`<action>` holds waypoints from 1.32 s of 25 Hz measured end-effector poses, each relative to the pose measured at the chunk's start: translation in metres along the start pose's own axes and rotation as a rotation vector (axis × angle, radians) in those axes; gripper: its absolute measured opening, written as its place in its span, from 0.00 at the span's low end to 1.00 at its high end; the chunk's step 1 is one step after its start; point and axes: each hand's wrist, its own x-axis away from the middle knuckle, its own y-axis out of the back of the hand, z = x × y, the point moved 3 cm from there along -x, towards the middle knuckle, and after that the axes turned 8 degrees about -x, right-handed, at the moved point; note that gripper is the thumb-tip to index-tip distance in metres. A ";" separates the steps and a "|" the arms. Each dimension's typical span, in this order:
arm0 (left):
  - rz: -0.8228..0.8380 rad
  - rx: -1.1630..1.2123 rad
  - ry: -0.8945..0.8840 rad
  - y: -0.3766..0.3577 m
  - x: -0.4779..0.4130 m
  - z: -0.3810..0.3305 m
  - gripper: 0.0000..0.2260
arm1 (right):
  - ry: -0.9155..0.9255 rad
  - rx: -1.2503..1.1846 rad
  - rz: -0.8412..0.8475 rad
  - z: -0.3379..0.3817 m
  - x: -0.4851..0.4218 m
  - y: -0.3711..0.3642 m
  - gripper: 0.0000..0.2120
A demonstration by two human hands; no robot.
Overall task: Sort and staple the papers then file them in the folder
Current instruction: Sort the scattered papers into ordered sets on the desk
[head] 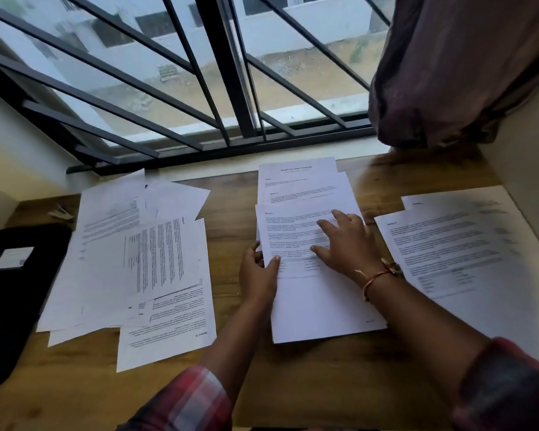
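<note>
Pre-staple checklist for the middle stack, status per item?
1. Middle stack squared: not ok, upper sheets fan out.
2. Left hand pinches its edge: ok.
3. Right hand flat on top: ok.
4. Stapler in hand: not ok, lies far left beside folder.
5. Left pile sorted: not ok, scattered.
6. Page order: cannot tell, print blurred.

Pinching left edge of top sheet (318, 300), mid stack, w/ L hand (259, 270); pressing flat on it w/ R hand (346, 244), fingers spread. To left: messy pile (137, 259), then black folder (19, 306), stapler (61, 214) past it. At right: two more sheets (464, 259).
</note>
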 end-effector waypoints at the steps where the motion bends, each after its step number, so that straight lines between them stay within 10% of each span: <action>1: -0.003 -0.020 -0.020 0.001 -0.004 -0.002 0.22 | -0.001 0.014 0.011 0.001 -0.005 0.000 0.31; 15: -0.019 -0.329 -0.220 0.002 -0.040 0.022 0.18 | -0.078 -0.005 0.100 0.006 -0.017 -0.004 0.31; 22: -0.219 -0.593 -0.432 -0.003 -0.020 -0.004 0.18 | -0.166 -0.002 -0.383 -0.052 0.039 0.039 0.19; 29: 0.528 -0.341 -0.313 -0.149 0.095 -0.072 0.24 | -0.355 0.130 -0.307 -0.224 0.106 0.074 0.26; 33: 0.572 -0.207 -0.087 -0.199 0.114 -0.075 0.21 | -0.360 0.067 -0.255 -0.259 0.114 0.069 0.32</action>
